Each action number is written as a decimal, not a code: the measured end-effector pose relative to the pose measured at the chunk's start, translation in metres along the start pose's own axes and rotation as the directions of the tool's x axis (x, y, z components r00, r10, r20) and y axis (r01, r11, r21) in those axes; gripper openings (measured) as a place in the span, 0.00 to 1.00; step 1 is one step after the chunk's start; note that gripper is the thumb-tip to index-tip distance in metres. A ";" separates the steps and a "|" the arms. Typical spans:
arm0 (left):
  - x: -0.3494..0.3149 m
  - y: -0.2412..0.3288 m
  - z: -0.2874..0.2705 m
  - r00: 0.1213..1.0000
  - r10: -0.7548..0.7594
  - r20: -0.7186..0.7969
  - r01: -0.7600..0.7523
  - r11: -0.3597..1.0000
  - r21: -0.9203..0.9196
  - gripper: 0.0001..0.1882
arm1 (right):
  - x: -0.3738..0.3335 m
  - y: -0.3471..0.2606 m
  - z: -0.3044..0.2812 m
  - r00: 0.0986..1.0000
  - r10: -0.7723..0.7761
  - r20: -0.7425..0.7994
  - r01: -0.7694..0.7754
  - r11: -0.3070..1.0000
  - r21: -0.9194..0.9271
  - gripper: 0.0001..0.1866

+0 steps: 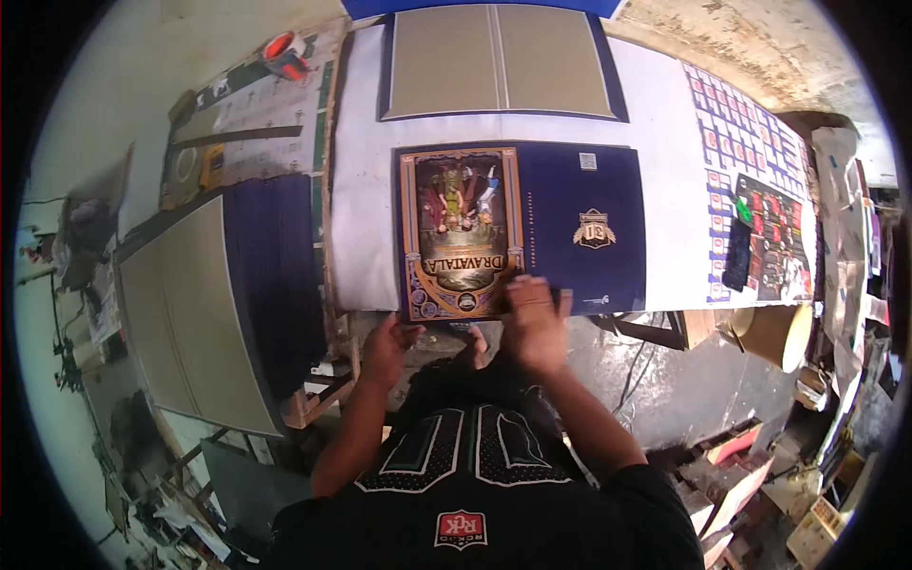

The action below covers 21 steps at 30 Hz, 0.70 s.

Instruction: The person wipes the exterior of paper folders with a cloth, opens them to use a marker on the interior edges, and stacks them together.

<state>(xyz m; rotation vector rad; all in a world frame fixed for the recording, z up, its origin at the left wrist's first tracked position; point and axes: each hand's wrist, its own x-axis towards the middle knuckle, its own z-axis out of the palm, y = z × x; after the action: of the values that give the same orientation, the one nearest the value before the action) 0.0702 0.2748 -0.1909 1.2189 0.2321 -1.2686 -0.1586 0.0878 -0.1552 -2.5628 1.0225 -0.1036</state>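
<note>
A dark blue book cover (pixel 579 266) lies spread flat along the near edge of a white table surface (pixel 366 218). Its left half carries an upside-down illustrated panel in orange and gold, and the right half bears a small crest and a pale square code. At the cover's near left corner, my left hand (pixel 385 350) grips the edge with bent fingers. My right hand (pixel 537 323) rests over the near edge by the spine, fingers stretched out and slightly blurred, with no object visible in it.
Another cover with grey-beige boards and blue borders (pixel 446 62) lies beyond. More boards (pixel 185 304) and blue covers (pixel 271 275) sit at left. Printed sheets (pixel 731 123) and a dark object with a green part (pixel 739 249) are at right. An orange-and-white roll (pixel 285 52) stands far left.
</note>
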 end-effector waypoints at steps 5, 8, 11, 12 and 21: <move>-0.003 0.011 0.007 1.000 0.018 -0.019 -0.016 0.996 0.086 0.19 | -0.003 0.134 -0.021 0.759 0.547 -0.353 -0.601 0.797 -0.060 0.30; -0.006 0.023 0.034 0.999 0.034 -0.028 -0.023 0.943 0.331 0.18 | -0.004 0.103 0.018 0.857 0.367 -0.361 -0.446 0.880 -0.164 0.32; 0.007 0.034 0.034 0.981 0.189 0.041 -0.172 0.755 0.633 0.17 | 0.004 -0.006 0.027 0.997 0.012 -0.077 -0.009 0.999 0.043 0.30; 0.013 0.038 0.039 0.978 0.206 0.045 -0.187 0.753 0.631 0.17 | 0.011 -0.018 0.020 0.993 -0.043 -0.112 0.043 0.999 -0.006 0.26; 0.008 0.048 0.051 0.894 0.405 0.192 -0.435 0.680 0.590 0.16 | 0.014 0.225 -0.068 0.716 0.618 -0.325 -0.478 0.773 0.417 0.21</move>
<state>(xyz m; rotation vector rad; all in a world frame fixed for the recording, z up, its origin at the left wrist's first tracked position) 0.0882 0.2211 -0.1490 1.6820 -0.5363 -0.9733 -0.3085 -0.0923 -0.1769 -1.8778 1.7591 -0.6583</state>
